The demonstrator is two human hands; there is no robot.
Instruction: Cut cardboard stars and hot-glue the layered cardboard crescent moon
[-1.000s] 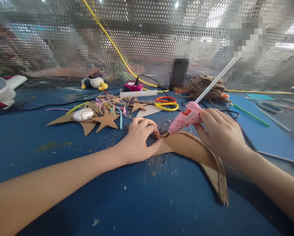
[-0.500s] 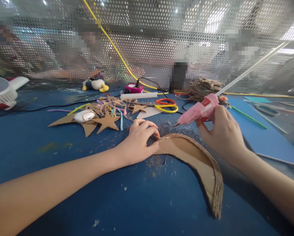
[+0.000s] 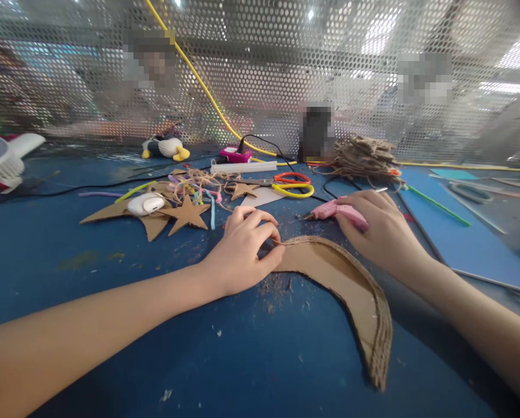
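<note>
A curved cardboard crescent [image 3: 329, 270] lies on the blue table, with rows of brown twine along its outer edge. My left hand [image 3: 249, 249] pinches its left tip between thumb and fingers, where the twine ends; the fingertips partly hide that spot. To the right, my right hand [image 3: 379, 226] is closed over a pink glue gun [image 3: 327, 210], which is tipped low at the tabletop beyond the crescent. Its nozzle points left, and the hand covers its rear part.
Cardboard stars [image 3: 188, 215], a white earbud case [image 3: 145, 204] and tangled twine lie at back left. Behind are scissors [image 3: 292, 190], glue sticks [image 3: 244, 167] and a cardboard pile [image 3: 364, 158]. A blue board [image 3: 473, 232] lies right; a perforated metal screen [image 3: 251, 75] stands behind.
My right hand has lowered the glue gun to the tabletop and tipped it over, so its long glue stick no longer rises to the upper right. My left hand stays on the crescent.
</note>
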